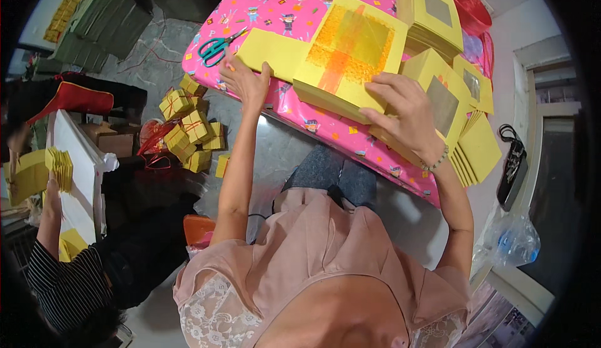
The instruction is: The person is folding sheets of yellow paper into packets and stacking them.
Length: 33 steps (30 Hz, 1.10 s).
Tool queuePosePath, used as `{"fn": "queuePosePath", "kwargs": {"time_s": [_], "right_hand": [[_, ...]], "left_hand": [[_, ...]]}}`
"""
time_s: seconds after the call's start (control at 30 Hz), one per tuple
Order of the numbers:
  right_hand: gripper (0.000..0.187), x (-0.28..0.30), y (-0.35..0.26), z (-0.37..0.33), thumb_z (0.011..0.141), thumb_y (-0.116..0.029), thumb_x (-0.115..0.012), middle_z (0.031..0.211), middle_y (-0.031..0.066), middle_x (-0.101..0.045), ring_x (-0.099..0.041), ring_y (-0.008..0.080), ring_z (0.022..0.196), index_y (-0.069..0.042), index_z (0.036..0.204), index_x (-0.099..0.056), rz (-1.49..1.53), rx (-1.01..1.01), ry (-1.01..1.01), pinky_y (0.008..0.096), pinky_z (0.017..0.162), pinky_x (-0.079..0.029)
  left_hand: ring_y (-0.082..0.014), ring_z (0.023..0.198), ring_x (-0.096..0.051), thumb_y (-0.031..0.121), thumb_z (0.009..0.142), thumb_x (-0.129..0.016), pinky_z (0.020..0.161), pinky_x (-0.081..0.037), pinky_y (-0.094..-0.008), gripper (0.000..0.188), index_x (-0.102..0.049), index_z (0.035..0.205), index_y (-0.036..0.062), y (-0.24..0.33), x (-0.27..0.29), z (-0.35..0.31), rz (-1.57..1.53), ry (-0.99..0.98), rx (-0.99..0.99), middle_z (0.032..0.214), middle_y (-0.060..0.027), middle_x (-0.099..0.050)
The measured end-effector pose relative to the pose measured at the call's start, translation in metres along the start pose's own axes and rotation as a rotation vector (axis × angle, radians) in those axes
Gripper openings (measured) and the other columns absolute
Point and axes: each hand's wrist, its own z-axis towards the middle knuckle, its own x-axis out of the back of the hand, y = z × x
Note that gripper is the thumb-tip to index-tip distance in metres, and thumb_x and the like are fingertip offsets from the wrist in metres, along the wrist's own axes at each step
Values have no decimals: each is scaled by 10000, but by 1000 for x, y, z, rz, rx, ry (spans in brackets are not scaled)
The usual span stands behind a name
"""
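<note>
My left hand (248, 83), fingers spread, touches the near left end of a flat yellow paper piece (275, 53) on the table. Beside it lies a pair of scissors (216, 51) with dark teal handles. Against the paper's right side sits a thick stack of yellow paper pieces (307, 88); its top bears an orange speckled panel, a clear yellowish window and an orange band. My right hand (404, 113) rests at that stack's near right corner, fingers apart and slightly bent, thumb by its front edge. What lies under the right palm is partly hidden.
More windowed yellow stacks (432, 16) stand along the right of the pink patterned table cover (300, 122), near a red round container (466, 3). Tied yellow bundles (195, 127) lie on the floor at left. A co-worker's hand (54, 188) holds yellow pieces over a white surface (78, 160).
</note>
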Motion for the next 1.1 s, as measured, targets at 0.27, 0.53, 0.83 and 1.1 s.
{"fn": "queuePosePath", "kwargs": {"time_s": [0.27, 0.53, 0.83, 1.1], "right_hand": [[287, -13, -2, -9, 811, -273, -767, 1063, 85, -672, -636, 278, 1016, -67, 1004, -717, 10, 68, -1, 398, 867, -505], [112, -19, 0, -8, 810, -158, -763, 916, 85, -688, -654, 238, 863, -55, 852, -750, 264, -40, 48, 367, 750, -517], [82, -27, 4, -5, 848, -104, -731, 867, 77, -679, -637, 204, 826, -24, 850, -751, 545, -237, 66, 328, 705, -503], [88, -25, 9, -10, 853, -111, -730, 866, 70, -681, -637, 180, 813, -26, 851, -753, 595, -277, 66, 311, 706, -499]], "left_hand": [[-459, 1409, -319, 374, 943, -530, 1168, -208, -592, 562, -478, 1460, 160, -21, -19, 6, 72, -309, -357, 1504, -242, -398], [-455, 1455, -234, 615, 932, -515, 1171, -163, -603, 698, -440, 1498, 214, -19, -20, -5, 211, -311, -415, 1560, -238, -320], [-437, 1403, -327, 503, 955, -557, 1150, -223, -572, 576, -547, 1393, 128, -9, 2, 20, 145, -307, -411, 1494, -238, -411], [-228, 1153, -612, 155, 851, -748, 950, -497, -361, 284, -735, 1126, 84, 83, 90, 16, -604, -522, -537, 1182, -109, -694]]}}
